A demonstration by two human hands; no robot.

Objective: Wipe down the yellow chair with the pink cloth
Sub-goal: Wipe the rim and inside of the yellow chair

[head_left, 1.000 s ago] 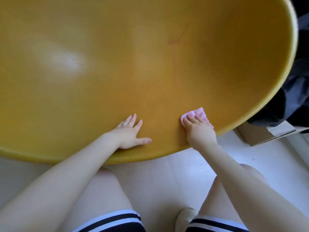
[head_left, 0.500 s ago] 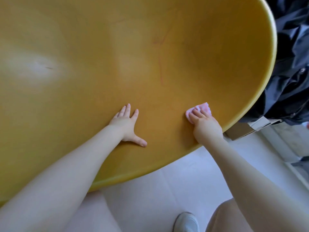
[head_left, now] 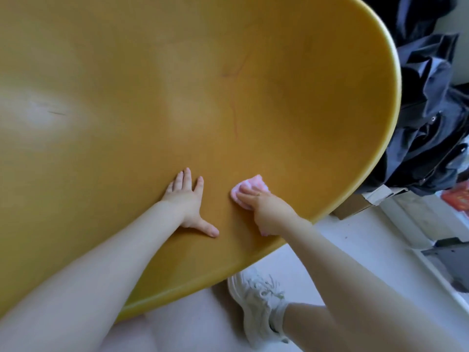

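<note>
The yellow chair (head_left: 228,85) fills most of the view, its smooth curved shell running from the left edge to a rounded rim at the right. My left hand (head_left: 187,201) lies flat on the shell near its front edge, fingers spread, holding nothing. Just to its right, my right hand (head_left: 269,212) presses the pink cloth (head_left: 251,186) against the shell. The cloth shows beyond my fingertips and a little under my wrist; the rest is hidden under my palm.
Dark blue-black clothing (head_left: 431,123) is piled at the right behind the chair's rim, above a cardboard box (head_left: 360,201). A red item (head_left: 456,199) lies at the far right. My white sneaker (head_left: 258,303) stands on the pale floor (head_left: 355,237) below the chair's edge.
My right hand has slid the pink cloth leftward, closer to my left hand. The view has swung, so the chair's rim now curves further up the right side.
</note>
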